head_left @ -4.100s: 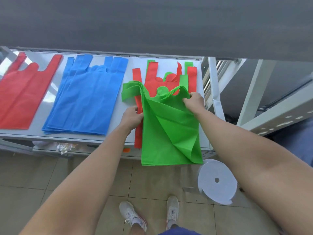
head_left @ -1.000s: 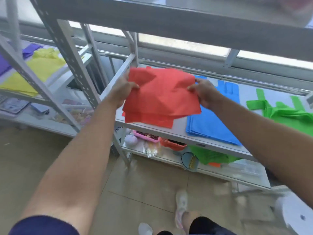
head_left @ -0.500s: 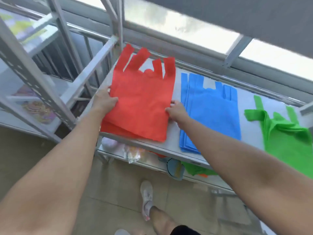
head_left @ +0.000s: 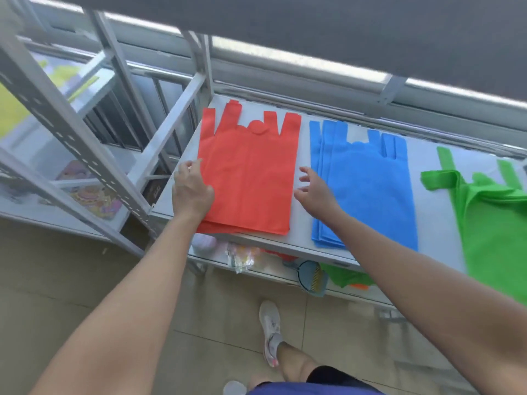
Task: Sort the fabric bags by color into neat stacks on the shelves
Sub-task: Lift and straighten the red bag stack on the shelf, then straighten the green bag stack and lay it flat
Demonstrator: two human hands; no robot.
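A stack of red fabric bags (head_left: 251, 178) lies flat at the left end of the white shelf (head_left: 302, 155), handles toward the window. My left hand (head_left: 192, 192) rests on the stack's left edge, fingers over the fabric. My right hand (head_left: 315, 191) hovers open just right of the red stack, fingers spread, holding nothing. A blue stack (head_left: 365, 189) lies beside it in the middle of the shelf. A rumpled green bag pile (head_left: 493, 223) sits at the right end and hangs over the front edge.
A grey slotted upright (head_left: 74, 132) and a second rack with yellow fabric (head_left: 14, 106) stand to the left. The lower shelf holds a small dustpan (head_left: 312, 279), green fabric (head_left: 348, 276) and packets. A dark shelf board (head_left: 313, 29) hangs overhead. My foot (head_left: 271, 329) is on the tiled floor.
The red bag I was carrying now lies flat on the red stack. My right hand has let go of it and lifted off; my left hand stays at the stack's left edge.
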